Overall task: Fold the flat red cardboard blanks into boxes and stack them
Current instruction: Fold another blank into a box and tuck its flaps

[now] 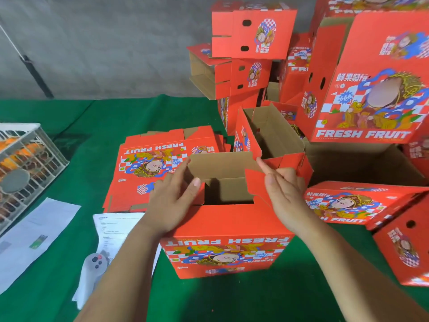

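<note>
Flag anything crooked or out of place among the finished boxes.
The stack of folded boxes at the back sits unevenly: its middle box juts left of the one above, with brown flaps hanging open. Another finished box lies tipped on its side at right.

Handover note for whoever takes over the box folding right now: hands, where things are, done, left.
Left hand: open, fingers flat on the left flap of the box being folded.
Right hand: open, fingers against the red right flap.
That box stands upright on the green table in front of the person, top not yet closed, brown inside showing.
Flat blanks: a pile behind and left of it.
Done: folded boxes stacked at the back, more at right, some on their sides.
Left: close this box's flaps, stack it, fold the remaining blanks.
</note>
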